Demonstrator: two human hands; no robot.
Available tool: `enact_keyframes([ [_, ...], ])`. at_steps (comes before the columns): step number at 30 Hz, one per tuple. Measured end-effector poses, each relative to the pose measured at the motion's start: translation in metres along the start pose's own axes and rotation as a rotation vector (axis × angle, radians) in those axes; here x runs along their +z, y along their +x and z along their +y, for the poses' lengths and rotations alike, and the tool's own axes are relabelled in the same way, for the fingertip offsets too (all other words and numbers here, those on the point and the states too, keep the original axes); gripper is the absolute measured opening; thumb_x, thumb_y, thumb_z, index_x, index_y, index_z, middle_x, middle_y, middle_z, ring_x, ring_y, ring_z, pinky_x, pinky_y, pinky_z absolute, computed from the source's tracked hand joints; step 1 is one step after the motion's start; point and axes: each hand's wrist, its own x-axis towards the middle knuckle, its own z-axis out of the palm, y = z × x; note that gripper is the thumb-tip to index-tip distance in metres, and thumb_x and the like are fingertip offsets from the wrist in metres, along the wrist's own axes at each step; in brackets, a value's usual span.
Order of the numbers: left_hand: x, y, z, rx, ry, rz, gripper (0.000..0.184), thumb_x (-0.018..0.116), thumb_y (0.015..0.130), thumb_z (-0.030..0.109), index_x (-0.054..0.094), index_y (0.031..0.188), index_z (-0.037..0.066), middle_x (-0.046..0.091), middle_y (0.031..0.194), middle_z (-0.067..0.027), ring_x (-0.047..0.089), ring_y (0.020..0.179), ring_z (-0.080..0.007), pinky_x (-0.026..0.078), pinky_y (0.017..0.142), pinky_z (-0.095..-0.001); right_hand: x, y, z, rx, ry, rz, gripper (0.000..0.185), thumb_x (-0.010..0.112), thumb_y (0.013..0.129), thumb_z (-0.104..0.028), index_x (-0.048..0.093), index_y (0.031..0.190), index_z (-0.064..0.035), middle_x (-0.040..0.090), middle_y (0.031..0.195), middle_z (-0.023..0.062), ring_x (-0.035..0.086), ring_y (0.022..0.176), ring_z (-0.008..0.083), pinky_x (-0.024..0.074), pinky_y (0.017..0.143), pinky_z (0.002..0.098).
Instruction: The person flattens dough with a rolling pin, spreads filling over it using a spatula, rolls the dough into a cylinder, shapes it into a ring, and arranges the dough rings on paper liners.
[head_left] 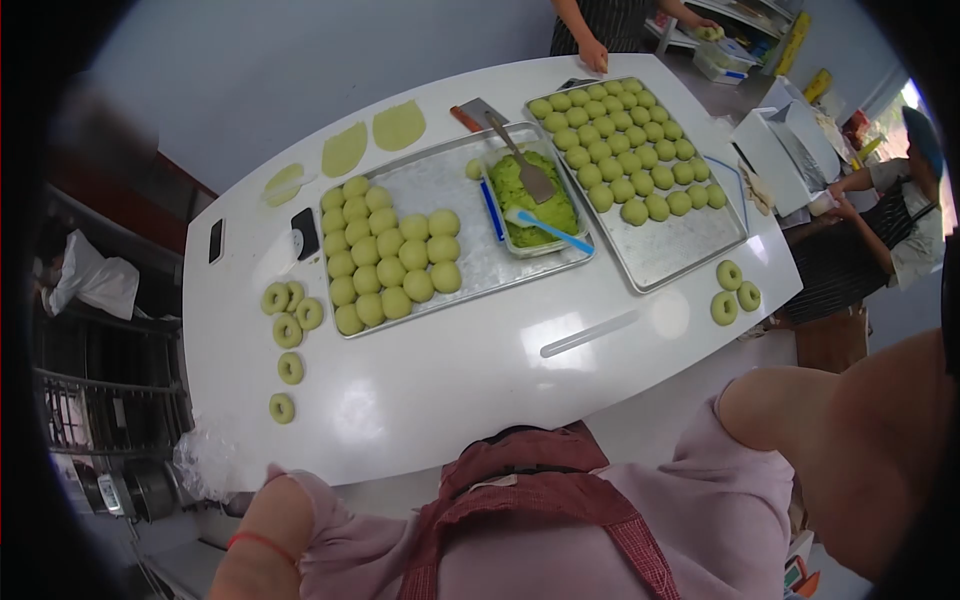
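Neither of my hands shows; both forearms drop out of view at the bottom corners, the left one with a red band. In front of me on the white table [480, 360], a metal tray [410, 190] holds rows of green dough balls [390, 245]. On that tray stands a clear container [545, 248] of green filling [535, 215], with a broad spatula [535, 182] and a blue-handled spatula [550, 230] in it. A second tray [670, 262] at the right carries many more green balls [630, 140]. Green dough rings [287, 330] lie at left, and several more [728, 307] at right.
A clear plastic rolling stick [590, 333] lies near the front edge. Flat dough sheets [345, 150], a phone [216, 241], a small scale [304, 235] and a scraper [466, 119] are farther back. Co-workers stand behind the table [600, 25] and at right [870, 220].
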Motion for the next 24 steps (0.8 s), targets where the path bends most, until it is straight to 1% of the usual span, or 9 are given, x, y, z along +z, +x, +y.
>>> enact_keyframes([
  [2, 0.000, -0.047, 0.007, -0.332, -0.079, -0.056, 0.044, 0.050, 0.101, 0.045, 0.058, 0.130, 0.013, 0.064, 0.130, -0.0065, 0.060, 0.118, -0.0242, 0.047, 0.100, -0.0388, 0.023, -0.008, 0.008, -0.027, -0.023, 0.031, 0.040, 0.061, 0.087, -0.006, 0.040, 0.121, 0.0003, 0.055, 0.100, 0.0167, 0.054, 0.077, 0.0232, 0.0439, 0.063, 0.0304],
  [3, 0.004, -0.081, 0.009, -0.336, 0.027, 0.241, 0.042, 0.042, 0.102, 0.042, 0.063, 0.103, 0.006, 0.064, 0.098, -0.0124, 0.061, 0.082, -0.0269, 0.049, 0.081, -0.0417, 0.035, -0.018, 0.013, -0.042, -0.064, 0.067, 0.040, 0.061, 0.087, -0.006, 0.040, 0.121, 0.0003, 0.055, 0.100, 0.0167, 0.054, 0.077, 0.0232, 0.0439, 0.062, 0.0303],
  [5, -0.016, -0.138, 0.048, -0.868, 0.154, -0.189, 0.045, 0.045, 0.102, 0.048, 0.049, 0.124, 0.009, 0.061, 0.113, -0.0162, 0.057, 0.098, -0.0279, 0.046, 0.087, -0.0437, 0.060, -0.059, 0.029, 0.045, -0.176, 0.076, 0.040, 0.061, 0.087, -0.005, 0.040, 0.121, 0.0003, 0.055, 0.100, 0.0167, 0.054, 0.077, 0.0231, 0.0439, 0.062, 0.0302],
  [6, -0.004, -0.171, 0.059, -1.077, 0.223, -0.202, 0.037, 0.050, 0.101, 0.040, 0.050, 0.117, 0.007, 0.061, 0.101, -0.0115, 0.058, 0.092, -0.0275, 0.047, 0.080, -0.0406, 0.070, -0.090, 0.042, 0.166, -0.224, 0.016, 0.041, 0.061, 0.087, -0.005, 0.040, 0.121, 0.0003, 0.055, 0.100, 0.0167, 0.054, 0.077, 0.0231, 0.0439, 0.062, 0.0301],
  [8, -0.011, -0.232, 0.079, -1.470, 0.198, -0.524, 0.025, 0.055, 0.097, 0.017, 0.057, 0.116, 0.001, 0.064, 0.112, -0.0168, 0.061, 0.103, -0.0313, 0.048, 0.092, -0.0421, 0.099, -0.184, 0.074, 0.412, -0.227, -0.316, 0.032, 0.063, 0.085, 0.001, 0.051, 0.115, 0.0006, 0.056, 0.095, 0.0155, 0.055, 0.080, 0.0250, 0.0457, 0.067, 0.0312],
  [9, -0.007, -0.263, 0.086, -1.619, 0.198, -0.588, 0.021, 0.056, 0.096, 0.009, 0.062, 0.114, 0.001, 0.065, 0.112, -0.0163, 0.061, 0.105, -0.0306, 0.047, 0.094, -0.0410, 0.117, -0.229, 0.077, 0.886, -0.089, -0.604, 0.037, 0.066, 0.085, -0.001, 0.054, 0.120, -0.0022, 0.056, 0.100, 0.0171, 0.058, 0.088, 0.0293, 0.0488, 0.076, 0.0353],
  [11, 0.002, -0.318, 0.097, -1.795, 0.158, -0.766, 0.019, 0.054, 0.096, 0.004, 0.063, 0.112, 0.001, 0.065, 0.114, -0.0147, 0.062, 0.105, -0.0314, 0.047, 0.095, -0.0405, 0.149, -0.326, 0.098, 0.952, -0.040, -0.968, 0.050, 0.069, 0.086, -0.009, 0.052, 0.134, -0.0075, 0.051, 0.118, 0.0200, 0.056, 0.102, 0.0380, 0.0492, 0.088, 0.0425],
  [16, 0.027, -0.436, 0.105, -1.544, -0.084, -1.146, 0.030, 0.049, 0.098, 0.006, 0.061, 0.125, 0.006, 0.056, 0.140, -0.0136, 0.046, 0.135, -0.0328, 0.033, 0.114, -0.0467, 0.202, -0.439, 0.124, 1.153, -0.294, -1.404, 0.068, 0.072, 0.083, -0.031, 0.042, 0.144, -0.0216, 0.044, 0.124, 0.0259, 0.052, 0.112, 0.0470, 0.0503, 0.091, 0.0491],
  [24, 0.023, -0.498, 0.097, -1.275, -0.239, -1.502, 0.055, 0.053, 0.092, 0.006, 0.051, 0.144, 0.024, 0.045, 0.153, -0.0037, 0.038, 0.143, -0.0239, 0.017, 0.120, -0.0561, 0.203, -0.478, 0.142, 1.066, -0.277, -1.461, 0.061, 0.070, 0.082, -0.022, 0.046, 0.139, -0.0208, 0.047, 0.121, 0.0235, 0.052, 0.112, 0.0405, 0.0521, 0.089, 0.0465],
])
